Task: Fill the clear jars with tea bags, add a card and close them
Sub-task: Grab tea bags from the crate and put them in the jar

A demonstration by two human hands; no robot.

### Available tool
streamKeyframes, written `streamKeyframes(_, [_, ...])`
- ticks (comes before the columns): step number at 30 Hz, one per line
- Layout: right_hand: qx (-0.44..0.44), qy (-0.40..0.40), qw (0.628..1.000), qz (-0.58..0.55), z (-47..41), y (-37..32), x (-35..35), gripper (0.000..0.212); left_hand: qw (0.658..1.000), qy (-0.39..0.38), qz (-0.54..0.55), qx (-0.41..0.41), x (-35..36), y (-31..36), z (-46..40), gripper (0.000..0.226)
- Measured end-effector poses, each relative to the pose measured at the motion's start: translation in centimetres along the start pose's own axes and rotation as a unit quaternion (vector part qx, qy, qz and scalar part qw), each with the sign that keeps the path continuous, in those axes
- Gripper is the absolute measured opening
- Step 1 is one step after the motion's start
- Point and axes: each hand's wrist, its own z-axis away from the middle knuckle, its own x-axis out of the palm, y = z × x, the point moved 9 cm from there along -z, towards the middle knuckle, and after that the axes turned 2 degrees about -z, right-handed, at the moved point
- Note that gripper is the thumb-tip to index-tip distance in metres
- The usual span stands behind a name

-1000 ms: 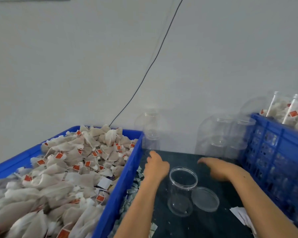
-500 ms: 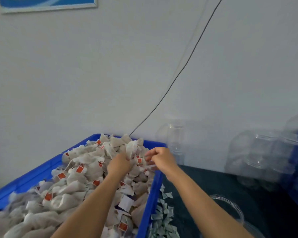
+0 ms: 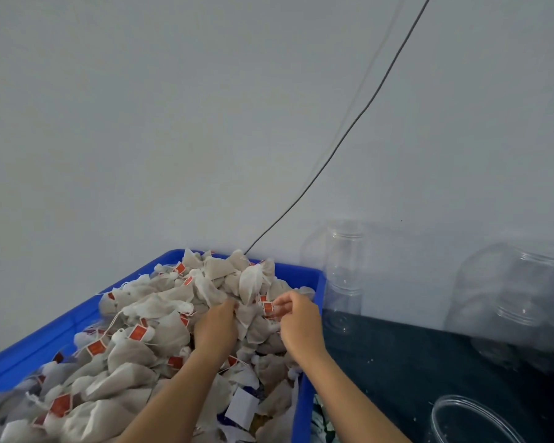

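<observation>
A blue crate (image 3: 39, 346) on the left is heaped with beige tea bags (image 3: 147, 314) that carry red tags. My left hand (image 3: 215, 327) reaches into the heap, its fingers curled into the bags near the far right corner. Just to its right, my right hand (image 3: 298, 324) pinches a red tag (image 3: 268, 307) of a tea bag. The rim of an open clear jar (image 3: 467, 420) shows at the bottom right on the dark table.
Stacked empty clear jars (image 3: 346, 276) stand against the wall behind the crate. More clear jars (image 3: 518, 302) stand at the right. A black cable (image 3: 343, 142) runs down the wall. Paper scraps (image 3: 320, 417) lie beside the crate. A white card (image 3: 242, 410) lies among the bags.
Both hands left the table by the open jar and moved left into the crate. The right hand now pinches a tag; the view turned left.
</observation>
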Motion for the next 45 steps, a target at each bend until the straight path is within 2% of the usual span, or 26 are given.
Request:
streamKeyframes(2, [0.035, 0.065, 0.993, -0.095, 0.1, 0.6, -1.6, 0.028, 1.000, 0.020, -0.001, 0.005, -0.1, -0.2, -0.2, 0.027])
streamKeyframes(5, [0.093, 0.130, 0.962, -0.224, 0.4, 1.9, -2.9, 0.034, 0.998, 0.063, 0.001, 0.025, -0.8, 0.0, -0.4, 0.029])
streamKeyframes(8, [0.114, 0.164, 0.945, -0.260, 0.7, 2.6, -3.5, 0.035, 0.990, 0.069, -0.005, 0.122, -0.4, 2.6, -0.5, 0.029])
streamKeyframes(12, [0.108, 0.167, 0.954, -0.223, 0.7, 2.6, -3.5, 0.032, 0.965, 0.018, -0.053, 0.255, 2.5, 7.0, 0.4, 0.036])
streamKeyframes(19, [0.069, 0.131, 0.984, -0.095, 0.3, 1.7, -2.8, 0.026, 0.960, -0.028, -0.176, 0.215, 5.7, 9.9, -0.5, 0.039])
streamKeyframes(22, [0.060, 0.116, 0.990, -0.051, 0.2, 1.5, -2.4, 0.022, 0.957, -0.017, -0.202, 0.208, 5.4, 9.6, -0.9, 0.032])
streamKeyframes(26, [0.061, 0.112, 0.991, -0.039, 0.0, 1.5, -2.4, 0.021, 0.952, -0.026, -0.227, 0.203, 5.5, 8.8, -1.2, 0.037])
streamKeyframes(28, [0.062, 0.111, 0.991, -0.042, 0.1, 1.6, -2.5, 0.022, 0.957, -0.032, -0.215, 0.192, 5.1, 8.7, -1.6, 0.028])
streamKeyframes(30, [0.061, 0.107, 0.991, -0.046, 0.3, 1.5, -2.5, 0.022, 0.973, -0.031, -0.157, 0.169, 4.1, 8.3, -2.0, 0.018])
streamKeyframes(32, [0.059, 0.092, 0.993, -0.054, 0.3, 1.3, -2.3, 0.022, 0.992, 0.011, -0.043, 0.116, 2.2, 6.6, -2.5, 0.016])
streamKeyframes(35, [0.050, 0.049, 0.996, -0.063, 0.2, 1.0, -1.6, 0.032, 0.990, 0.076, 0.102, 0.065, -1.5, 3.4, -2.8, 0.019])
streamKeyframes(37, [0.030, 0.030, 0.996, -0.073, 0.2, 0.4, -1.3, 0.036, 0.976, 0.092, 0.184, 0.077, -3.9, 2.7, -2.6, 0.015])
streamKeyframes(39, [0.007, 0.016, 0.995, -0.103, 0.3, -0.3, -1.1, 0.036, 0.955, 0.073, 0.271, 0.098, -5.8, 3.0, -2.5, 0.008])
streamKeyframes(42, [0.001, -0.009, 0.988, -0.155, 0.4, -0.8, -1.0, 0.043, 0.901, -0.020, 0.417, 0.119, -7.4, 4.2, -2.3, 0.014])
streamKeyframes(45, [0.000, -0.024, 0.980, -0.197, 0.6, -1.0, -0.7, 0.035, 0.858, -0.087, 0.480, 0.157, -8.5, 6.0, -1.3, 0.013])
